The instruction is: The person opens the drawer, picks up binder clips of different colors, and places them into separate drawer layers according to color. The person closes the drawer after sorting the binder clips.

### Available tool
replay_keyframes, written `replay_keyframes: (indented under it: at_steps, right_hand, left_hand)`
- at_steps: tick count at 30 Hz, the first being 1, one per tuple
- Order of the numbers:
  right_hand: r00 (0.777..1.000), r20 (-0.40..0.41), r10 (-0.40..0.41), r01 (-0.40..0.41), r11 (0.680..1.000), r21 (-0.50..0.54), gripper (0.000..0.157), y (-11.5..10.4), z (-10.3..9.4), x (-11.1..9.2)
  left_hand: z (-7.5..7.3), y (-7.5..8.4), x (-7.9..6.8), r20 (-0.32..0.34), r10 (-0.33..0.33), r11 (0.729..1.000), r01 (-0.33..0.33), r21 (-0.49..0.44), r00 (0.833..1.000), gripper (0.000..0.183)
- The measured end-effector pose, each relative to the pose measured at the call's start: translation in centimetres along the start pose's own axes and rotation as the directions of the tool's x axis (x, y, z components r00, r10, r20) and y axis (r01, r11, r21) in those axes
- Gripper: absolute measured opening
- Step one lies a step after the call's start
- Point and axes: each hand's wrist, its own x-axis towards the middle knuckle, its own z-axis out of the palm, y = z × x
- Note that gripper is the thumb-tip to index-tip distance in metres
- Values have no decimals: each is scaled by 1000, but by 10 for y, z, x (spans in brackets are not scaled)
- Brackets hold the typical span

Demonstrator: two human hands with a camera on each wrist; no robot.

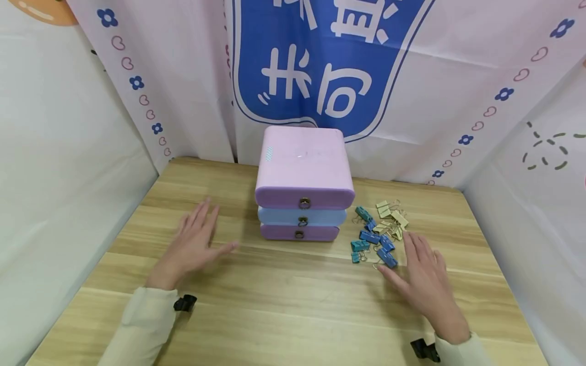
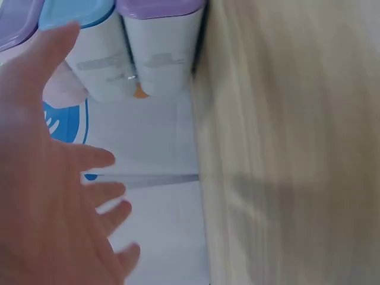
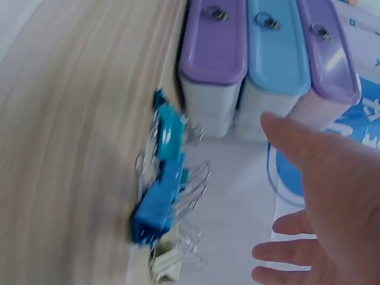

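Observation:
A small chest of three stacked drawers stands at the back middle of the table, its fronts purple, blue and purple with ring pulls. Right of it lies a loose pile of binder clips: teal clips, blue clips and pale yellow clips. My left hand is held left of the chest, fingers spread, with nothing in it. Beside the clips hovers my right hand, its fingers extended and holding nothing. In the right wrist view the thumb shows in front of the drawers.
The wooden table is bordered by white cloth on the left and more at the right. Behind the chest hangs a printed curtain with a blue sign. Black clips sit at both cuffs.

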Motion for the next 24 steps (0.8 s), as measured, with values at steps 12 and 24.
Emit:
replay_keyframes:
  at_steps: [12, 24]
  right_hand:
    - [942, -293, -161, 215, 963, 162, 60, -44, 8, 15]
    - [991, -118, -64, 108, 899, 423, 32, -96, 29, 41]
  left_hand:
    - [-18, 11, 36, -230, 78, 949, -143, -282, 970, 66]
    - [-51, 37, 86, -398, 115, 903, -262, -339, 910, 54]
